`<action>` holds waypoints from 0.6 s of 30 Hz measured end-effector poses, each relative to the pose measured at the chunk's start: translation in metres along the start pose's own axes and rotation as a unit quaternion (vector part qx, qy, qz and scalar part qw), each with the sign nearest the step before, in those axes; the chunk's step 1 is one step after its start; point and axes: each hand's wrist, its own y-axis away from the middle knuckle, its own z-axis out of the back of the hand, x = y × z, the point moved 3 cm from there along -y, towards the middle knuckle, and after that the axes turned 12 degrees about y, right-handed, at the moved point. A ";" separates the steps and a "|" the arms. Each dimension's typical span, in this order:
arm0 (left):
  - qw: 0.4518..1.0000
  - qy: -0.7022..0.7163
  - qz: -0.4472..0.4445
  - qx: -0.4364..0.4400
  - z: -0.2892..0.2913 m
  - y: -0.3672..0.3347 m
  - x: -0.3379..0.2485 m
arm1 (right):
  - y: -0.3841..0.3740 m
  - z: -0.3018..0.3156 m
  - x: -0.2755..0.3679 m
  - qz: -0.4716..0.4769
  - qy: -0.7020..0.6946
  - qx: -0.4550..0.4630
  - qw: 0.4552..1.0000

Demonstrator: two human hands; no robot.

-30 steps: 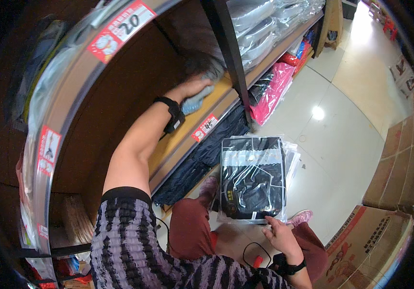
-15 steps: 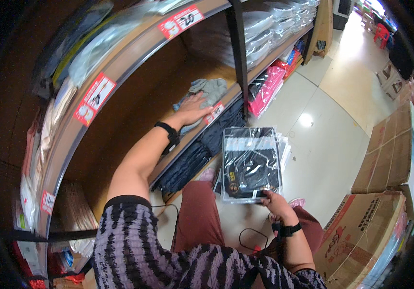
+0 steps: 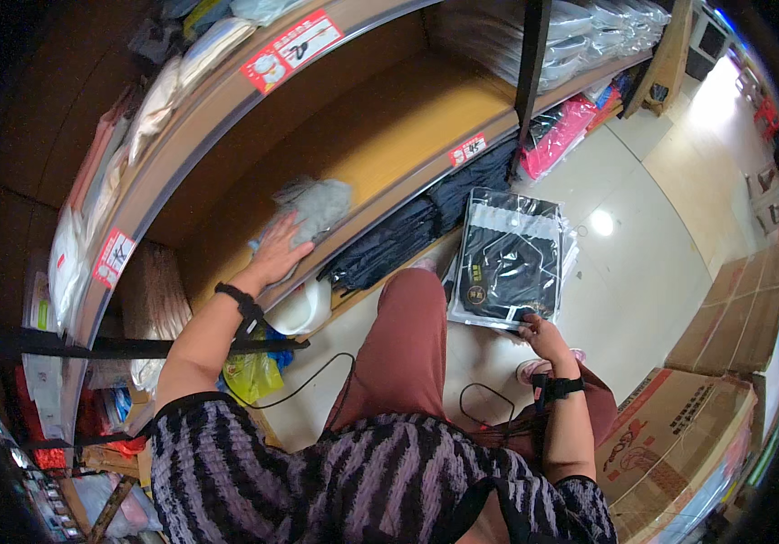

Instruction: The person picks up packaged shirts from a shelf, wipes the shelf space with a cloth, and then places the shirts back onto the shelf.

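Note:
My left hand (image 3: pixel 282 249) lies flat with fingers spread on a crumpled grey cloth (image 3: pixel 321 207), which rests on the wooden shelf board (image 3: pixel 389 154) close to its front edge. Part of the cloth is hidden under the palm. At the lower edge of a stack of clear-bagged black garments (image 3: pixel 512 263), my right hand (image 3: pixel 543 337) has its thumb on top and its fingers curled beneath. The stack is in front of the shelf, right of my knee; whether it touches the floor I cannot tell.
Dark packed clothes (image 3: pixel 407 218) fill the level below, with a white rounded container (image 3: pixel 303 308) beside them. Clear-bagged goods (image 3: pixel 589 45) stand beyond a black upright post (image 3: pixel 532 72). Cardboard boxes (image 3: pixel 679 435) are on the right. A black cable (image 3: pixel 317 372) loops near my legs.
My left hand has slid left along the shelf with the grey cloth, away from the price tag. My right hand still grips the bagged garments. The view has shifted left.

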 end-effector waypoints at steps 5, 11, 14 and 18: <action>0.998 0.016 0.057 -0.032 -0.001 0.069 0.069 | 0.000 -0.006 -0.004 0.000 -0.025 0.000 1.000; 0.976 0.060 0.200 -0.062 0.009 0.123 0.091 | 0.000 -0.010 -0.016 -0.008 -0.020 -0.009 1.000; 0.962 0.072 0.249 -0.088 0.012 0.150 0.108 | 0.004 -0.009 -0.021 0.015 -0.035 -0.037 0.999; 0.913 0.082 0.383 -0.114 0.018 0.172 0.119 | 0.006 -0.011 -0.031 -0.043 -0.027 -0.013 0.999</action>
